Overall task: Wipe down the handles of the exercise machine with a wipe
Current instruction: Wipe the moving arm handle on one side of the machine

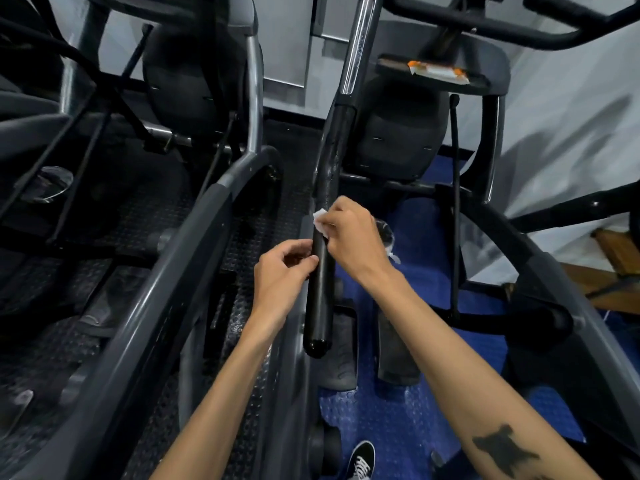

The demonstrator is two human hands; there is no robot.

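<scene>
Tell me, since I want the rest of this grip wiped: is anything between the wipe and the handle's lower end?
Only the left hand: it holds the black handle just below the white wipe that the right hand presses on. Beneath it the handle is bare down to its rounded cap.

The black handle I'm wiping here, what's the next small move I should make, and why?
Probably slide the wipe down the black handle toward its rounded end. The right hand presses the wipe against the handle's upper part, while the left hand steadies it just below, so the lower stretch looks not yet covered. The left hand would likely need to shift out of the way.
</scene>
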